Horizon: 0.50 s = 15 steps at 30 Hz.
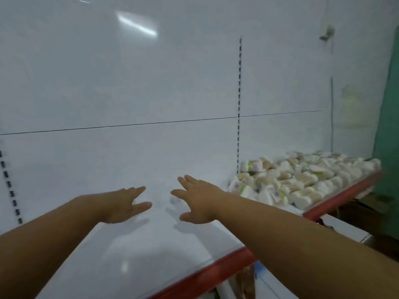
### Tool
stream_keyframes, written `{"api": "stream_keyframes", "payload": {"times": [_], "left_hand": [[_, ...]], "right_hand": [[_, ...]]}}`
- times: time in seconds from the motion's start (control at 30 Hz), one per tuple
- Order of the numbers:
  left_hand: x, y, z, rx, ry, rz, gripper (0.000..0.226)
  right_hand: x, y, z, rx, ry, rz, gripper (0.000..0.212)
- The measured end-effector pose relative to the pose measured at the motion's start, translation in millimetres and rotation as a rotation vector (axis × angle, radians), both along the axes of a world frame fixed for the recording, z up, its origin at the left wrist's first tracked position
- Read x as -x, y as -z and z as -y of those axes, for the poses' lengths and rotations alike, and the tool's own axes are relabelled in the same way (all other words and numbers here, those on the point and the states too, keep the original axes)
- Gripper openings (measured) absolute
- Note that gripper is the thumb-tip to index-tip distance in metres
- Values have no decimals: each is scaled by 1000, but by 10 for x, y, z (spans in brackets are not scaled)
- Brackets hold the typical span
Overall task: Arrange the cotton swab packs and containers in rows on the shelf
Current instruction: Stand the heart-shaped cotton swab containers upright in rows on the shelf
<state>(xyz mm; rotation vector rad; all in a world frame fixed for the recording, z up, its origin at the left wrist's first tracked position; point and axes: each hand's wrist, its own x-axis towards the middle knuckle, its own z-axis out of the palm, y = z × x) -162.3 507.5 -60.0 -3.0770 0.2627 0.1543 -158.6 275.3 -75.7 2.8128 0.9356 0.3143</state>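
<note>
Cotton swab packs (302, 180) are all heaped in a loose pile at the far right end of the shelf (151, 244), pushed up against the white back panel (129, 83) and just past the slotted upright (239, 104) that runs down it. They're mostly white, a few with green and purple labels, lying every which way and on top of each other. It's blurry over there, so I can't tell packs from containers.

Both arms reach out over the white shelf surface, to the left of the pile. The left hand (127, 203) is palm down, fingers straight and a bit spread, thumb out to the side, nothing in it. The right hand (198, 199) is the same deal, flat with fingers pointing toward the back panel, nothing in it either. It's the one nearer the pile but isn't touching any pack. Shadows sit just under both hands, and I can't tell if they actually touch the surface.

A red front edge (216, 275) runs along the shelf's lip, and a green sheet (388, 126) hangs at the far right.
</note>
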Motion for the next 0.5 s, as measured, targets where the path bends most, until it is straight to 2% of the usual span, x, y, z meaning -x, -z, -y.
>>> {"api": "stream_keyframes", "payload": {"times": [0.23, 0.4, 0.5], "left_hand": [[-489, 119, 1625, 89, 245, -15, 76], [-794, 193, 2485, 174, 437, -33, 76], [-960, 246, 2923, 294, 542, -130, 77]], "right_hand": [[39, 107, 1753, -8, 254, -66, 72], [-5, 90, 2720, -198, 415, -149, 74], [-41, 144, 3245, -245, 512, -178, 78]]}}
